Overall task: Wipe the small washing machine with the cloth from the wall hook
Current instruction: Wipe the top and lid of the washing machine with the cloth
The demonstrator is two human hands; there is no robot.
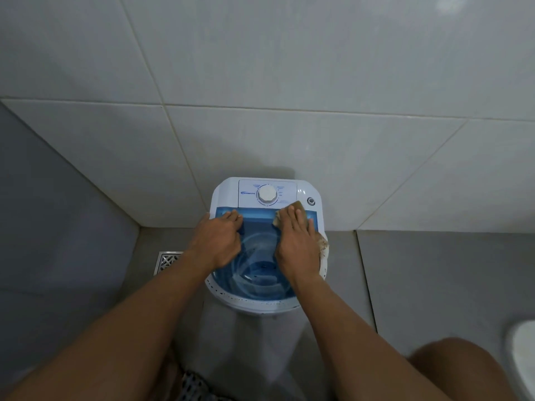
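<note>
1. the small washing machine (228,192) stands low in the middle of the frame, against the tiled wall, with its blue lid down.
2. my right hand (298,244) lies flat, fingers straight, pressing the brown cloth (299,206) onto the lid's far right corner, just below the dial (267,194).
3. my left hand (218,241) rests on the lid's far left edge, fingers loosely bent, holding nothing.
4. the step in hand looks like wiping the top. next, i judge, comes an even sweep across the lid, then the rim and sides.
</note>
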